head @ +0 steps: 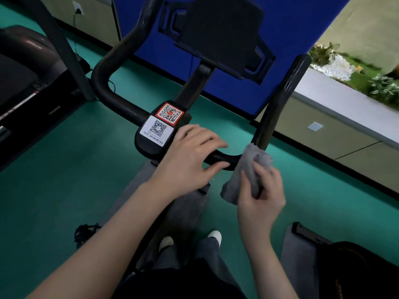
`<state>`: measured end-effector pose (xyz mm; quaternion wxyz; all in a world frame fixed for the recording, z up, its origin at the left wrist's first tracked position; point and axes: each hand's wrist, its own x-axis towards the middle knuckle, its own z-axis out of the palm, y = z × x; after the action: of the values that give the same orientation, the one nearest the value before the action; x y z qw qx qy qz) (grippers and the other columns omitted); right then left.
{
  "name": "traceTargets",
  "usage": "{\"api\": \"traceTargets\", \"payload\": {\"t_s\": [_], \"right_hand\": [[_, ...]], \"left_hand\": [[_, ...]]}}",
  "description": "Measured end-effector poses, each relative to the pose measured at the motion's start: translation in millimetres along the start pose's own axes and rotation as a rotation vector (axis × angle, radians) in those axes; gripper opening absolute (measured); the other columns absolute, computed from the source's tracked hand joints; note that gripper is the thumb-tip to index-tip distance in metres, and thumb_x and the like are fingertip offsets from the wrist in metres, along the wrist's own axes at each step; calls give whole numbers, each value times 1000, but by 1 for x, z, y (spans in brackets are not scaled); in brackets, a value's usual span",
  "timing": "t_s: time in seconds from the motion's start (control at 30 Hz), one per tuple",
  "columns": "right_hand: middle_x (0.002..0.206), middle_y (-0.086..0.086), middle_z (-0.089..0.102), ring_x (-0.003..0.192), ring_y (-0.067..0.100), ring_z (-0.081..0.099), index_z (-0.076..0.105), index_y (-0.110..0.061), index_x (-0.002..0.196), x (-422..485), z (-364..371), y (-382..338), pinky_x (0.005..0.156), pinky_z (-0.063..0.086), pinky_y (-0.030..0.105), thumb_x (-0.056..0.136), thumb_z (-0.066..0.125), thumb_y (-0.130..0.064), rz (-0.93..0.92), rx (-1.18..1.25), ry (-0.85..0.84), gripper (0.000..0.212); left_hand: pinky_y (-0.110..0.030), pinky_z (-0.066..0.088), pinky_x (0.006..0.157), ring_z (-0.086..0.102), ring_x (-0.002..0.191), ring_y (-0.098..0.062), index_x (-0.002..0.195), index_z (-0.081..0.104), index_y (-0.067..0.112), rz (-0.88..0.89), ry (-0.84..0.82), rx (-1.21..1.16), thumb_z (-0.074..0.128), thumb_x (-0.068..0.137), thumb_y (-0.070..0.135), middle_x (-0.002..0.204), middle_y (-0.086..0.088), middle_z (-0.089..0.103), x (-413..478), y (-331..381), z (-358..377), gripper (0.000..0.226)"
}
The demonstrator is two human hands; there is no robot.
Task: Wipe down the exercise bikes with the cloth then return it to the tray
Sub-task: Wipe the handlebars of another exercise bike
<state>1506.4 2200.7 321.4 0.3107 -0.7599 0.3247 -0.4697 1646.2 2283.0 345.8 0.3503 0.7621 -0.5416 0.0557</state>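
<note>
A black exercise bike fills the middle of the view, with its handlebar (103,67) curving up on both sides and two QR-code stickers (160,126) on the centre block. My left hand (192,158) lies on the handlebar just right of the stickers, fingers spread and fairly straight. My right hand (262,197) grips a grey cloth (252,165), which is wrapped around the bend where the right handlebar arm (282,93) rises. A dark tablet holder (222,33) stands above the bar. No tray is in view.
A treadmill (26,83) stands at the left on the green floor (64,169). A blue panel (291,29) is behind the bike, and a low ledge with plants (345,67) runs along the right. Another machine's dark part (354,266) sits at the lower right. My feet (192,238) are below the bike frame.
</note>
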Motion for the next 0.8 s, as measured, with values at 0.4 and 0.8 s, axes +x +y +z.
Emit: {"api": "traceTargets", "payload": {"t_s": [0.4,0.8], "right_hand": [[93,22,60,88,2,50,68,8,95,29,-6,9,83,36,2,80,61,9,19,-137,123,16],[88,8,70,85,28,65,74,-7,89,82,-10,-15,76,42,24,77,68,1,-109,-307,-316,16]], "left_hand": [[-30,32,92,58,90,-14,94,72,18,-101,-32,-186,74,76,30,93,9,64,-1,-8,9,22],[-23,29,89,55,89,-10,91,71,17,-116,8,-203,73,74,32,92,8,64,-2,-6,12,23]]}}
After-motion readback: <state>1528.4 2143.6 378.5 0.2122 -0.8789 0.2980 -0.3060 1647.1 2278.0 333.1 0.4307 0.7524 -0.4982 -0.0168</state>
